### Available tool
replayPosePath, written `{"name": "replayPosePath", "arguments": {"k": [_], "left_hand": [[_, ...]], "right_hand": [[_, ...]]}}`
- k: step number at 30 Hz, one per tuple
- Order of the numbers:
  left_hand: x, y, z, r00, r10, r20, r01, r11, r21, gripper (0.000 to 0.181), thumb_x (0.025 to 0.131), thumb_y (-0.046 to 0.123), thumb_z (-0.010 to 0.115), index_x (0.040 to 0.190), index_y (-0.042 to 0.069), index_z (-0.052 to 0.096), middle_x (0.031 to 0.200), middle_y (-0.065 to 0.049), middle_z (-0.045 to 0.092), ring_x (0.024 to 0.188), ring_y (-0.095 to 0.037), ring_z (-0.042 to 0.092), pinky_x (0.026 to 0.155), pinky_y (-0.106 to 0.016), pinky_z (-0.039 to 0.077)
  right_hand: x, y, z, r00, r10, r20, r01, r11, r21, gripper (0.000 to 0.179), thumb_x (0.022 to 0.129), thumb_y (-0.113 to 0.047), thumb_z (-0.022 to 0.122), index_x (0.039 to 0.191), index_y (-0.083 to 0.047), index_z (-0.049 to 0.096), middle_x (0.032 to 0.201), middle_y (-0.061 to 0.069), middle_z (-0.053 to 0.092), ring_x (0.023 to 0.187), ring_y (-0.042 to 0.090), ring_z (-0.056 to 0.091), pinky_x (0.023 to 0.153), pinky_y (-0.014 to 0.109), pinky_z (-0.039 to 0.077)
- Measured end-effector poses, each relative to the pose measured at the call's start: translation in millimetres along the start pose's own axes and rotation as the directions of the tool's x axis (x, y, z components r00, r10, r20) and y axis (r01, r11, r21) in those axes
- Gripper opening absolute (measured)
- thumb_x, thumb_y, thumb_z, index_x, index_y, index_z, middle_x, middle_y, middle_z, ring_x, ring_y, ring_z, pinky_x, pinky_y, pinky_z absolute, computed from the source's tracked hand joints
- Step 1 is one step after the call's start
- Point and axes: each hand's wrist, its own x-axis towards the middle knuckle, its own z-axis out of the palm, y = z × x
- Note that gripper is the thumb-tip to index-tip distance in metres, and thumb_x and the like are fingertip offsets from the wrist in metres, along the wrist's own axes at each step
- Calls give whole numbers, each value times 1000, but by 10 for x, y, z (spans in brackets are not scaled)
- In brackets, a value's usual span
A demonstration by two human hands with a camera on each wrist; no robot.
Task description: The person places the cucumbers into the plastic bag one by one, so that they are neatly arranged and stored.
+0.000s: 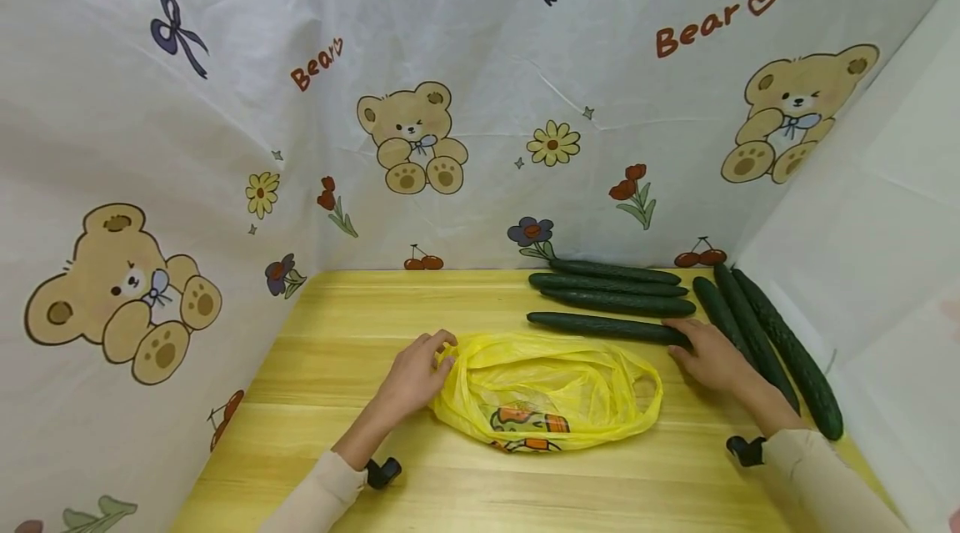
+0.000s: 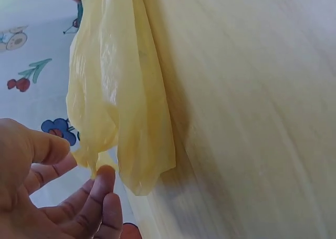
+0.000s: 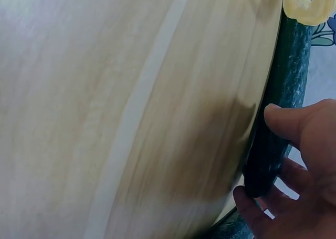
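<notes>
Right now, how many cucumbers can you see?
7. The right hand grips one cucumber; three cucumbers lie just beyond it, and three more cucumbers lie along the table's right side. The yellow bag could hide others.

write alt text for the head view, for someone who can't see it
A person's right hand grips a dark green cucumber while their left hand holds a yellow plastic bag on a wooden table. Six more cucumbers lie at the back and right.
</notes>
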Motion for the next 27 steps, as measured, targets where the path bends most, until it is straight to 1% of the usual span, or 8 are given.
{"name": "replayPosePath", "arguments": {"k": [3, 9, 13, 16, 19, 23, 25, 27], "left_hand": [[-3, -28, -7, 1000, 14, 6, -14, 999, -34, 24, 107, 19, 68, 131, 21, 68, 113, -7, 71, 84, -10, 65, 71, -32, 54], [-6, -36, -24, 997, 75, 9, -74, 991, -108, 21, 106, 11, 68, 126, 17, 72, 105, -1, 71, 81, -8, 65, 70, -26, 55], [8, -27, -30, 997, 83, -4, -82, 983, -163, 17, 107, 11, 67, 121, 18, 73, 103, 2, 71, 80, -6, 65, 70, -24, 55], [17, -15, -39, 996, 89, -17, -90, 979, -182, 16, 107, 13, 66, 119, 21, 74, 102, 5, 70, 81, -6, 64, 72, -24, 55], [13, -3, -58, 995, 86, -42, -93, 977, -192, 16, 107, 13, 66, 118, 23, 74, 102, 7, 68, 82, -6, 63, 74, -24, 56], [5, 13, -93, 993, 89, -78, -103, 973, -208, 19, 108, 10, 64, 115, 23, 76, 100, 7, 65, 79, -6, 63, 72, -23, 56], [5, 28, -113, 991, 98, -92, -116, 969, -217, 21, 109, 9, 62, 114, 22, 78, 100, 7, 63, 75, -6, 59, 67, -22, 53], [8, 48, -138, 987, 116, -109, -137, 966, -217, 24, 109, 8, 60, 112, 21, 80, 99, 6, 62, 71, -8, 55, 62, -22, 49]], "right_hand": [[17, 19, 11, 1000, -10, -11, 10, 1000, 3, 49, 105, -15, 70, 149, 3, 57, 145, 36, 61, 132, 60, 57, 109, 75, 45], [40, 29, 40, 999, -7, -33, 7, 1000, 2, 54, 107, -26, 69, 154, -3, 55, 146, 36, 61, 132, 60, 57, 110, 76, 41], [58, 22, 48, 999, 6, -39, -5, 1000, 9, 48, 108, -28, 67, 149, -4, 61, 144, 35, 62, 130, 59, 57, 110, 74, 39], [60, 30, 45, 999, -6, -51, 7, 1000, 5, 42, 108, -25, 67, 143, -2, 65, 138, 33, 66, 125, 55, 59, 104, 70, 42], [56, 24, 34, 997, -41, -66, 42, 999, 1, 39, 106, -21, 69, 138, 1, 67, 134, 30, 70, 119, 49, 64, 97, 60, 43], [32, -19, 10, 993, -82, -86, 84, 996, 23, 35, 105, -18, 71, 133, 2, 68, 129, 25, 74, 112, 42, 67, 91, 50, 41], [8, -40, 4, 991, -87, -97, 91, 995, 36, 33, 105, -18, 71, 131, 1, 68, 128, 24, 74, 113, 42, 67, 93, 52, 45], [-22, -66, -5, 992, -83, -100, 89, 994, 60, 33, 106, -19, 70, 132, 1, 67, 129, 25, 72, 115, 44, 65, 97, 58, 49]]}}
